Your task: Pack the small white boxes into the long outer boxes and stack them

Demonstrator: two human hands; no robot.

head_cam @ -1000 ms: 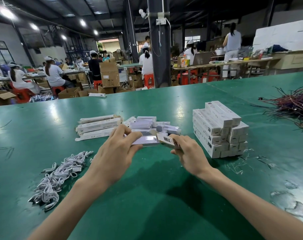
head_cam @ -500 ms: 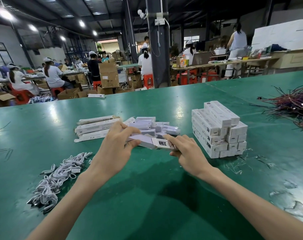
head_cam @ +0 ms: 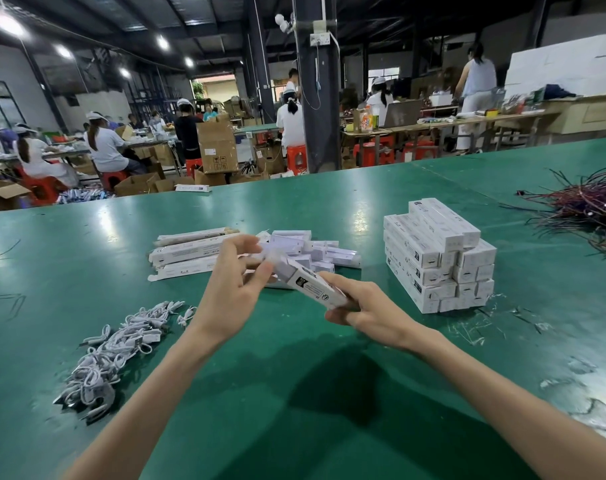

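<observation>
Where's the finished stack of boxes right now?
In the head view, the stack of long boxes stands on the green table, right of the right hand; the loose small boxes lie to its left, the tangle of dark wires farther right.

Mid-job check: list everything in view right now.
held outer box: one, white, between both hands above table
small white boxes: loose pile, white, behind the hands
flat outer boxes: several, white, left of that pile
packed stack: many boxes, white, right of hands
cables: one heap, white, near left
wires: one tangle, dark red-purple, far right
table: one, green
people: several, mostly white tops, benches behind
left hand: pinches held outer box's far end
right hand: grips its near end
</observation>
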